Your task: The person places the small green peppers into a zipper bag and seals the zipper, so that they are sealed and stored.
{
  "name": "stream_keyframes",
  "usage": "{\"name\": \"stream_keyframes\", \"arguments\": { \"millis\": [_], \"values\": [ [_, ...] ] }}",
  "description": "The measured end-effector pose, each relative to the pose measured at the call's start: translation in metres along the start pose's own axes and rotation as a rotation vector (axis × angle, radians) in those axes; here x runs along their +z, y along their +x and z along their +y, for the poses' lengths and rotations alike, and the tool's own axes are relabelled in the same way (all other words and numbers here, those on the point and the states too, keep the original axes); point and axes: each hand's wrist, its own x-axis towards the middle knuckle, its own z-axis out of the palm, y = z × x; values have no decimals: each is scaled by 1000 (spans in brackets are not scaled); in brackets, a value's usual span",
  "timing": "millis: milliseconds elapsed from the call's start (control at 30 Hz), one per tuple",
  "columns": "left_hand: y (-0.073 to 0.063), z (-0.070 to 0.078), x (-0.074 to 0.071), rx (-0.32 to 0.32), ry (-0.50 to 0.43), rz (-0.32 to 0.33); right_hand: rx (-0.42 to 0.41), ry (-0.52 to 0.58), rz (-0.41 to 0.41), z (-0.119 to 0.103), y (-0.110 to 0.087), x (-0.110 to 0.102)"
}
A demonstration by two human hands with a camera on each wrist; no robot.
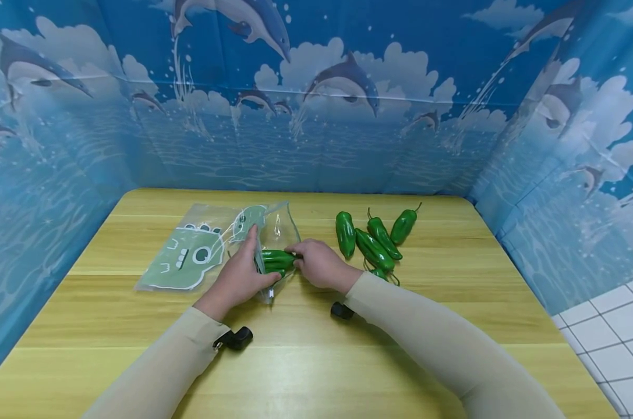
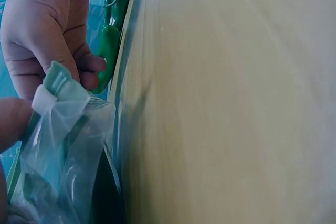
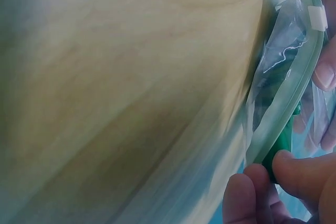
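Observation:
A clear zip bag (image 1: 278, 226) with a green cartoon print lies on the table, its mouth raised and facing right. My left hand (image 1: 236, 280) holds the bag near its mouth, thumb and fingers spread about the edge. Inside the mouth, a shiny green pepper (image 1: 278, 257) lies sideways. My right hand (image 1: 320, 265) pinches the right end of that pepper between thumb and fingers, as the right wrist view shows with the pepper (image 3: 282, 142) against the green zip strip (image 3: 296, 95). A white slider (image 3: 317, 18) sits on the strip. How many peppers the bag holds is partly hidden.
To the right of the bag lies a group of several green peppers (image 1: 375, 250) with thin stems. The wooden table (image 1: 306, 361) meets a blue dolphin-print curtain (image 1: 316, 151) at the back and sides. White floor tiles (image 1: 617, 337) show beyond its right edge.

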Motion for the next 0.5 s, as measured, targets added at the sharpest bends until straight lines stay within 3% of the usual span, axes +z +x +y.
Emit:
{"name": "stream_keyframes", "arguments": {
  "millis": [500],
  "values": [
    [0,1,1,30,19,10,-3,48,-4,-2,4,4]
  ]
}}
